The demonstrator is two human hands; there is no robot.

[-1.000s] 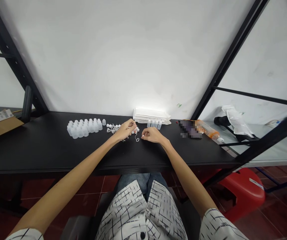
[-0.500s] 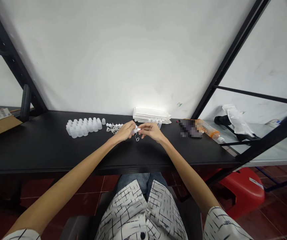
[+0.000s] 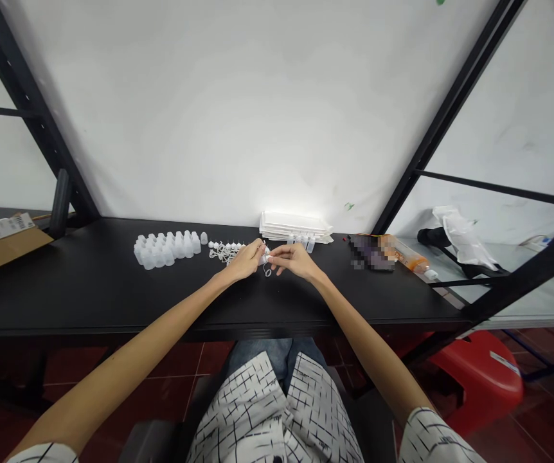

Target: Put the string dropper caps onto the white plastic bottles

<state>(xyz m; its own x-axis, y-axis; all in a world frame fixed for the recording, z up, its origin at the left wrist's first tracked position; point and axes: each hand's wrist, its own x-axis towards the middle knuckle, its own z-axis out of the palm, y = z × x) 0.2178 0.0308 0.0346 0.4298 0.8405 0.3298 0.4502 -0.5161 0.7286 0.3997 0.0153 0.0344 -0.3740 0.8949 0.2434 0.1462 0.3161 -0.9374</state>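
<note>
My left hand (image 3: 248, 262) is closed around a small translucent plastic bottle (image 3: 263, 259), partly hidden by the fingers. My right hand (image 3: 294, 259) pinches at a small white piece by the bottle's top, its thumb and forefinger together; the exact part is too small to tell. A thin white loop (image 3: 267, 272) dangles below the bottle, between the hands. Just beyond my left hand lie white caps with thin tips (image 3: 229, 245) and a tangle of white cord loops (image 3: 223, 254). Several capped bottles (image 3: 310, 244) are behind my right hand.
Rows of translucent bottles (image 3: 168, 247) stand on the black table (image 3: 113, 283) at left. White flat packets (image 3: 296, 225) are stacked against the wall. A cardboard box (image 3: 11, 247) sits far left; an orange-banded plastic bottle (image 3: 414, 260) lies at right beside a blurred dark item.
The view has shifted slightly, so the table appears lower. My right fingers have moved a little at the bottle's top; both hands remain together around the same bottle.
</note>
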